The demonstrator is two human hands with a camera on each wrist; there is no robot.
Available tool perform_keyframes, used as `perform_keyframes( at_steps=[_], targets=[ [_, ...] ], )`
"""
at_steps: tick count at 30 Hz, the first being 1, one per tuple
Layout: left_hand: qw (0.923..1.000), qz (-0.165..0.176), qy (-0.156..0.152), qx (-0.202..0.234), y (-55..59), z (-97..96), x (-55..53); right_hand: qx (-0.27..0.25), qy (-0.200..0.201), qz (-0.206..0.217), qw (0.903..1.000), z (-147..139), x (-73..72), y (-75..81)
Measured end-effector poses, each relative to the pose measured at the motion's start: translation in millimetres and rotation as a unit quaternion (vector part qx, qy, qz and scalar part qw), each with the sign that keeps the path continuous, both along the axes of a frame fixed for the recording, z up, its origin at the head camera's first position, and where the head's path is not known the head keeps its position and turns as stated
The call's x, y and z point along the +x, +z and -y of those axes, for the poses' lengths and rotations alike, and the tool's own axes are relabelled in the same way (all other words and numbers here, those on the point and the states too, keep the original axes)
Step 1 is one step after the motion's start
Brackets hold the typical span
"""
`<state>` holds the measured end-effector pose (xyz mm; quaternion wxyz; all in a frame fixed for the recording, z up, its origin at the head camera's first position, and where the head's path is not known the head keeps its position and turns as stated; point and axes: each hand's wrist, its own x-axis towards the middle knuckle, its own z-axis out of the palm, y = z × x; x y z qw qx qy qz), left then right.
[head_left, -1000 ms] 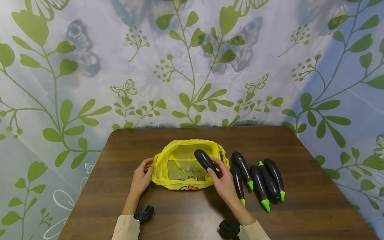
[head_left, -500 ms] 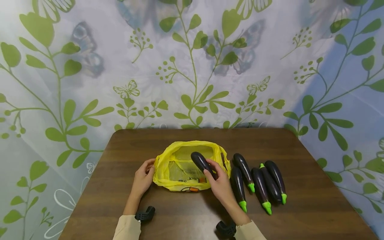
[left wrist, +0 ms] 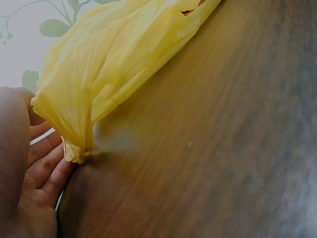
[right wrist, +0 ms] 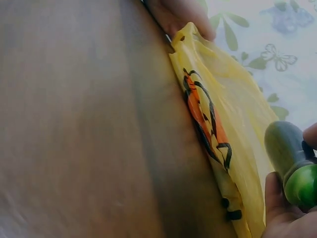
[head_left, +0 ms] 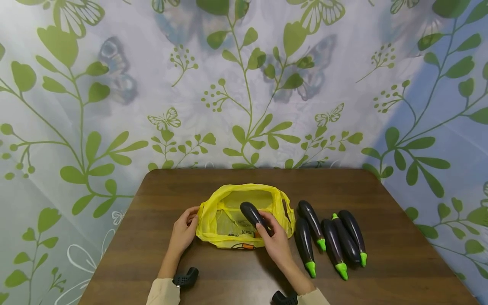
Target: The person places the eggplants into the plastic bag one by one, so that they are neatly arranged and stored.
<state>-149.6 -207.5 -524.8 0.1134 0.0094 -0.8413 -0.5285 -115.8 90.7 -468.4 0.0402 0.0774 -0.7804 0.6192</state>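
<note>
Yellow plastic bag (head_left: 207,220) gapes short of the tabletop's (head_left: 228,275) far edge. I have the left hand (head_left: 184,232) pinching its rim, the right hand (head_left: 277,242) gripping an eggplant (head_left: 249,212) over its mouth. Five loose eggplants (head_left: 332,242) crowd its right side, toward the tabletop's right edge.

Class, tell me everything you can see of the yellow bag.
The yellow bag is thin, creased and see-through, apparently plastic, with black and orange print outside and dark lettering showing inside. It rests on the brown table, mouth open upward. The left hand holds its left edge. An eggplant is over the opening; whether they touch is unclear.
</note>
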Motion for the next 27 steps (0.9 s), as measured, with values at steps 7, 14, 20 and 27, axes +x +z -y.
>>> perform_keyframes(
  at_steps=[7,14,20,27],
  targets=[
    [1.0000,0.006,-0.002,0.003,-0.4,-0.5,-0.7,-0.001,-0.006,0.021,0.9998,3,-2.7,-15.5],
    [1.0000,0.005,-0.006,-0.003,-1.7,0.3,-0.8,0.035,0.001,0.026,0.9991,6,-0.7,-3.3],
    [0.9999,-0.001,-0.009,-0.011,-2.3,1.0,-2.1,0.052,0.016,0.030,0.9981,10,-2.0,2.6],
    [0.9999,0.003,-0.005,-0.013,-2.0,1.3,-1.8,0.048,0.030,0.042,0.9975,13,-9.2,-7.3]
  ],
)
